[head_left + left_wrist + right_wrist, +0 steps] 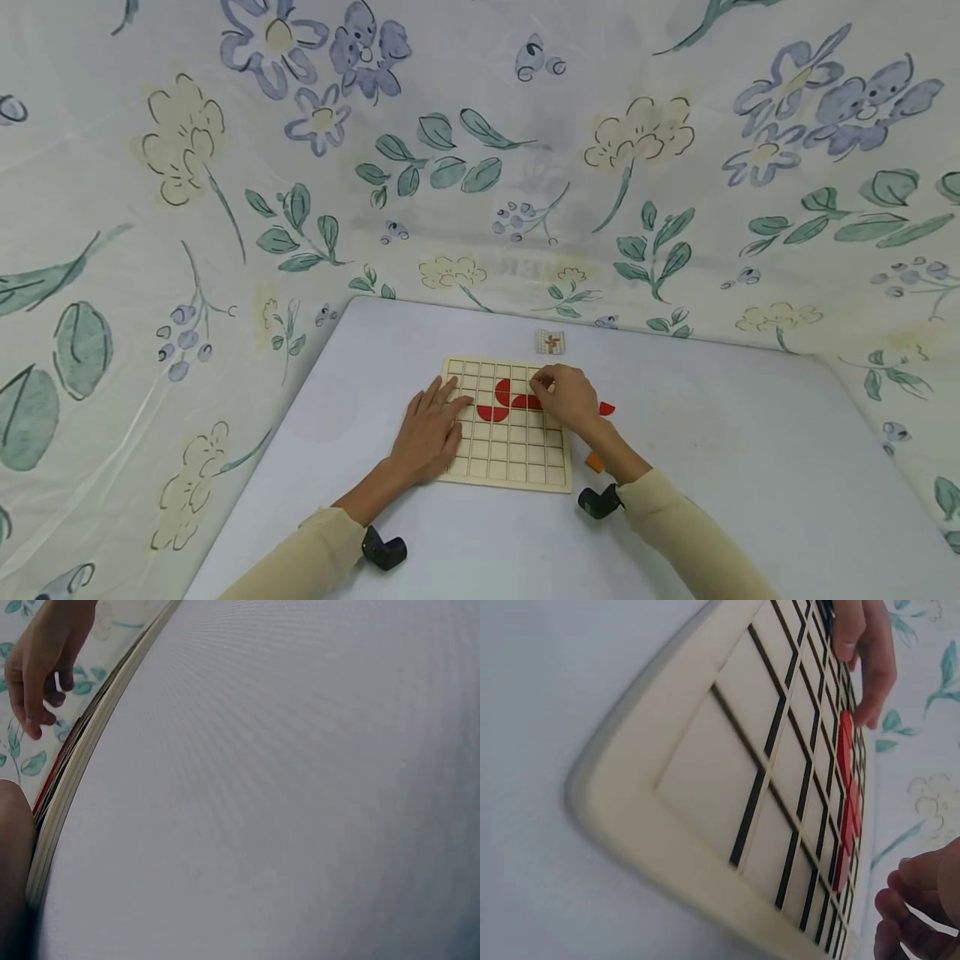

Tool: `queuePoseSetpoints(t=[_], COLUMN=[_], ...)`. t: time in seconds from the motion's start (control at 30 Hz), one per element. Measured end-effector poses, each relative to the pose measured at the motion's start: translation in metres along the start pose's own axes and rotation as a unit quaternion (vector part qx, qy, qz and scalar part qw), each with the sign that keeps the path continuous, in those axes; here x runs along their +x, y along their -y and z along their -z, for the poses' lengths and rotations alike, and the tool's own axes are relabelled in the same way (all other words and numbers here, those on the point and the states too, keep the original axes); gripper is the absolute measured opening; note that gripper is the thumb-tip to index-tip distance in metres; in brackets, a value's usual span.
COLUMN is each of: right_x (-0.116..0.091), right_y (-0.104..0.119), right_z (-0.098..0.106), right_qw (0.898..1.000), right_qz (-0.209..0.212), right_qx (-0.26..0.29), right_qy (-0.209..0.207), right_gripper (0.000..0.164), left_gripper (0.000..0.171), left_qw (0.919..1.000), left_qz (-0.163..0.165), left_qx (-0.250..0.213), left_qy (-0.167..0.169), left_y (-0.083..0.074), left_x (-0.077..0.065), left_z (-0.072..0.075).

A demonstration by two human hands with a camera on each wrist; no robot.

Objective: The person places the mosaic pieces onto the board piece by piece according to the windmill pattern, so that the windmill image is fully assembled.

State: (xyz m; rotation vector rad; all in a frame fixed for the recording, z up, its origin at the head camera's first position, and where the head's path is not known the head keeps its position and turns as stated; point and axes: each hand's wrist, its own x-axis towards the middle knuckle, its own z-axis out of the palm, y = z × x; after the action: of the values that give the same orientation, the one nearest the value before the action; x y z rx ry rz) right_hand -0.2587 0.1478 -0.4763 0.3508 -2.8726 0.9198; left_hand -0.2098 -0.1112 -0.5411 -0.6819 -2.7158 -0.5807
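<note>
A pale wooden grid board point(512, 472) lies flat, with rows of square cells. Red rounded pieces point(492, 412) sit in cells around its middle and upper part. My left hand point(427, 433) rests along the board's left side, its fingers spread and fairly straight. Over the upper right cells hovers my right hand point(567, 398), fingers loosely bent, right by a red piece point(527, 402). Nothing shows between the fingers of the right hand point(930, 900) in the right wrist view. That view also has the left fingers point(874, 667) reaching over the board's far side.
A small patterned card point(551, 341) with an orange-brown figure lies beyond the board. Right of the board are a loose red piece point(607, 408) and an orange piece point(595, 462). The white table point(720, 467) meets a floral cloth point(450, 217) at the back.
</note>
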Motion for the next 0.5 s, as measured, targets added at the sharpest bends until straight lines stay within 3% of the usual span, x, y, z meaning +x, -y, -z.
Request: queuePoseSetpoints(t=[0.17,0.5], right_x=[-0.006,-0.019], right_y=[-0.01,-0.021], right_z=[0.004,0.017], right_qw=[1.0,0.999], right_qz=[-0.019,-0.047], right_qx=[0.002,0.009], right_qy=[0.002,-0.011], right_gripper=[0.012,0.012], left_gripper=[0.036,0.034], left_qw=[0.9994,0.9986], left_qz=[-0.019,-0.031], left_qx=[-0.026,-0.04], left_qy=[-0.016,-0.014], left_y=[0.001,0.003], left_x=[0.001,0.001], left_z=[0.001,-0.001])
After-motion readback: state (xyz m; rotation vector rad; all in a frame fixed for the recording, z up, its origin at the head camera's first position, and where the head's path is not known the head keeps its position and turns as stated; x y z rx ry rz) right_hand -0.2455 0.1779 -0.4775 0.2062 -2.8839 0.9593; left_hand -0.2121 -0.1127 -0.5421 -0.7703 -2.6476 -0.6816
